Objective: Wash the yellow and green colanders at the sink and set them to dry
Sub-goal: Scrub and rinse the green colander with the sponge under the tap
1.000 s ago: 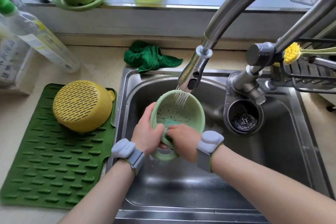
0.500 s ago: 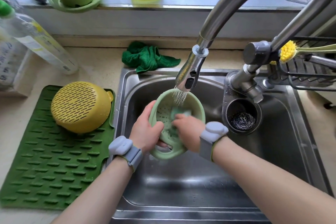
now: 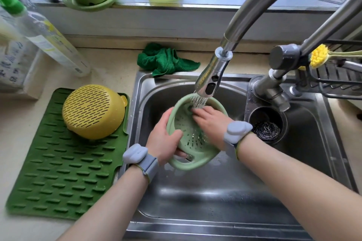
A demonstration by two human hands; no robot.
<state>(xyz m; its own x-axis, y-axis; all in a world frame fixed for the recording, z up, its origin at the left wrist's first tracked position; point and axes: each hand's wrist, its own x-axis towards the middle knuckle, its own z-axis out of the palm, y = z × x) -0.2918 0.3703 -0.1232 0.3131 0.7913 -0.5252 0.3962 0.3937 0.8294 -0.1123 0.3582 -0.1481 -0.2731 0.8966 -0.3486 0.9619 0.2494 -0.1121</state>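
On the green drying mat [image 3: 58, 178], at L, the yellow colander [image 3: 93, 111] lies upside down. In the sink [image 3: 215, 201] the L hand [image 3: 163, 139] grasps the rim of the green colander [image 3: 193, 139], thumb inside, tilted under the faucet head [image 3: 211, 76] (water is running). The R hand [image 3: 210, 121] is inside w/ fingers stretched flat on the wall, holding nothing that I can see.

Two bare forearms in view, no sleeves. Left hand [image 3: 163, 139] and right hand [image 3: 212, 123] ungloved. Each wrist carries a grey fabric band [image 3: 149, 165] with thin yellow-green edging, topped by a pale lavender-grey, rounded two-lobed plastic module [image 3: 238, 130]. No rings or markings that can be made out.
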